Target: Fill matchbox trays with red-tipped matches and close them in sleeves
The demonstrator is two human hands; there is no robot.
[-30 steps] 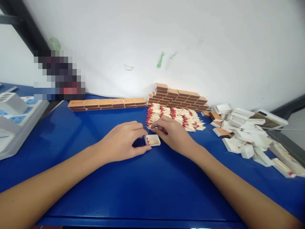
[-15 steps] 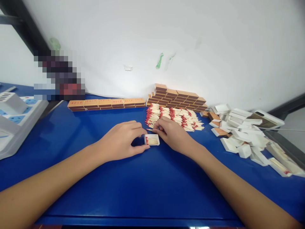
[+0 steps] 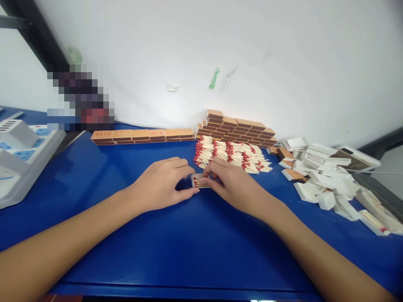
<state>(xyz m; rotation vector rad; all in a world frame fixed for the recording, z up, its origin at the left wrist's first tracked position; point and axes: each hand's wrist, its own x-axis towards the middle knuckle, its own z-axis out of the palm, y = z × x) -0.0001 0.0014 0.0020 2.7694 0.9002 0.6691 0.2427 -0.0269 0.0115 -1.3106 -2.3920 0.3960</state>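
Observation:
On the blue table, my left hand grips a small white matchbox tray at its left end, thumb in front and fingers behind. Red-headed matches lie inside the tray. My right hand is over the tray's right part, thumb and forefinger pinched together at the matches. Its fingers partly hide the tray, and I see a match or matches at the fingertips. Just behind the hands spreads a large pile of loose matches, their red heads in several bands.
Closed matchboxes form a stepped stack and a long row along the wall. White trays and sleeves lie heaped at right, beside a phone. A white power strip stands at left.
My right hand has moved from the front edge of the match pile down over the tray, bringing a match with it. My left hand stays on the tray.

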